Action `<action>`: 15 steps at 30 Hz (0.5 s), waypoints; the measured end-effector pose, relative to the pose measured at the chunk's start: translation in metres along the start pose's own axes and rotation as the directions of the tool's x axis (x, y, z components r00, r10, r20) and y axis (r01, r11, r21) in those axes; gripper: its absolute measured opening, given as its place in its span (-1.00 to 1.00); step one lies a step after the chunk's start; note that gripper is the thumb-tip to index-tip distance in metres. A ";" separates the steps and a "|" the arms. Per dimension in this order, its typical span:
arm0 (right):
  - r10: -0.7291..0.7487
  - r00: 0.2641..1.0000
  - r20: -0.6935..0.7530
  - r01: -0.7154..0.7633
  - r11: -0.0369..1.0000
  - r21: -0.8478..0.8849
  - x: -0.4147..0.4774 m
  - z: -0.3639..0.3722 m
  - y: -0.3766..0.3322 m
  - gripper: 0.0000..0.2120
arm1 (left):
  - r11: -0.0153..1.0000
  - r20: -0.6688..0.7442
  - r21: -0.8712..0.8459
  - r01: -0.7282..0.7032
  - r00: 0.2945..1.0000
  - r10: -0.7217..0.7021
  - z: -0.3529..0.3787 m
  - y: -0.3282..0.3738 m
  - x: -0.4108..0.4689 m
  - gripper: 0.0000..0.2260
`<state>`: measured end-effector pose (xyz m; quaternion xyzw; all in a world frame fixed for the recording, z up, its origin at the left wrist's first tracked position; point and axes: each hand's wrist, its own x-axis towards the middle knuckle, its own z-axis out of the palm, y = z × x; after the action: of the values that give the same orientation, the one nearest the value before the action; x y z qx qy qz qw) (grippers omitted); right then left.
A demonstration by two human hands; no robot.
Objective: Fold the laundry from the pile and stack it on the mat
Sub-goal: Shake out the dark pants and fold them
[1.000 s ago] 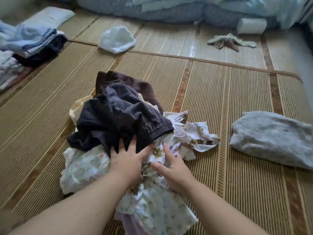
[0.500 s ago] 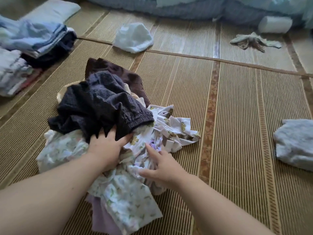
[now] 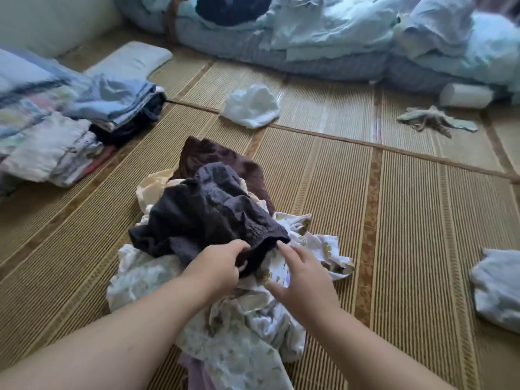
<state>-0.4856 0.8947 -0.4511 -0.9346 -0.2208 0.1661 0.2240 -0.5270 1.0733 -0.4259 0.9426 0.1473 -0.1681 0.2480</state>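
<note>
While the left hand curls its fingers round the gathered hem of a dark, nubbly garment, the right hand lies just beside it with fingers straight and spread, forefinger touching the same hem and palm over a white cloth printed with small yellow-brown figures. Both hands work at the near edge of a loose pile of crumpled laundry on a ribbed straw mat with brown woven bands. The dark garment crowns the heap. Beyond it a soft brown cloth and a cream piece show at the far side. Under the wrists spreads thin, pale fabric with a faint floral print. Well to the left of the left hand sits a stack of folded clothes, blue and patterned layers over dark ones, blurred in the frame. Straight ahead of the hands lies a rumpled white bundle. Far to the right of the right hand rests a flat grey cloth with rounded corners. Farther off, a limp greenish rag and a white roll lie before heaped pale blue bedding.
</note>
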 end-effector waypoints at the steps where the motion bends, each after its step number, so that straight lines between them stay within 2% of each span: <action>1: -0.053 0.998 -0.032 0.053 0.998 0.014 0.005 -0.002 -0.006 -0.23 | 0.997 -0.007 -0.056 -0.056 0.998 0.056 -0.013 0.013 -0.006 -0.55; 4: -0.089 0.979 -0.182 0.100 0.994 0.051 0.017 -0.016 -0.017 -0.24 | 0.950 -0.003 -0.254 -0.180 0.983 0.185 -0.069 0.049 -0.033 -0.54; 6: -0.088 0.951 -0.298 0.121 0.988 0.094 0.016 -0.039 -0.018 -0.46 | 0.898 0.020 -0.383 -0.219 0.969 0.245 -0.110 0.065 -0.052 -0.55; 8: -0.188 0.904 -0.384 0.218 0.975 0.036 0.007 -0.075 -0.018 -0.79 | 0.899 0.018 -0.369 -0.236 0.965 0.261 -0.150 0.079 -0.069 -0.54; 9: -0.242 0.890 -0.386 0.252 0.967 -0.027 0.000 -0.099 -0.017 -0.84 | 0.903 0.015 -0.355 -0.240 0.965 0.262 -0.168 0.086 -0.075 -0.55; 12: -0.324 0.893 -0.313 0.280 0.943 -0.177 -0.024 -0.187 -0.020 -0.76 | 0.908 -0.016 -0.338 -0.246 0.967 0.255 -0.218 0.110 -0.095 -0.50; 15: -0.322 0.925 -0.203 0.258 0.922 -0.289 -0.061 -0.295 -0.037 -0.56 | 0.909 -0.072 -0.323 -0.262 0.965 0.253 -0.264 0.148 -0.128 -0.64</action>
<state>-0.4293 0.7927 -0.1709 -0.9256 -0.3477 -0.0167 0.1487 -0.5241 1.0615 -0.0976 0.9012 0.0514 -0.0932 0.4201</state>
